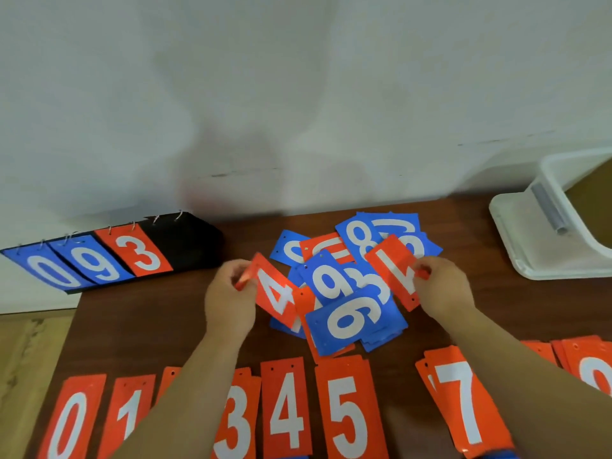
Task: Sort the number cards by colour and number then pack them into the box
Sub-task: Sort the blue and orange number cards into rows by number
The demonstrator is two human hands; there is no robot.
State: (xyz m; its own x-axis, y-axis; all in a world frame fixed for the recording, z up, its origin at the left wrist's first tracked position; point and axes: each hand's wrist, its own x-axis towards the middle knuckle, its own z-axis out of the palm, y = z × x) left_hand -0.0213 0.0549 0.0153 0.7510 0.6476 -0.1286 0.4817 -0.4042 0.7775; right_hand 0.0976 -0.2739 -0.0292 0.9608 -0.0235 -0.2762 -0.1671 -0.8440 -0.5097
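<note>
Head view, down onto a dark wooden worktop point(132, 326). With the left hand point(230, 293), pinches the red 4 card point(275, 294) by one short end, fingers curled over it. With the right hand point(445, 288), pinches the red 1 card point(392, 268) the same way.

Between both hands, a loose pile point(351, 303) of blue and red cards, overlapping at all angles. Toward the body from the left hand and slightly to its right, the sorted 4 stack point(286, 409), long axis pointing away from the body; probably the nearest drop. For the 1 card, the 1 stack point(129, 415) far across, past the left forearm, so nearer the left hand.

Thin, glossy, stiff-looking rectangles, holes punched along one short edge. White plastic box point(546, 243) beyond the right hand, well apart.
</note>
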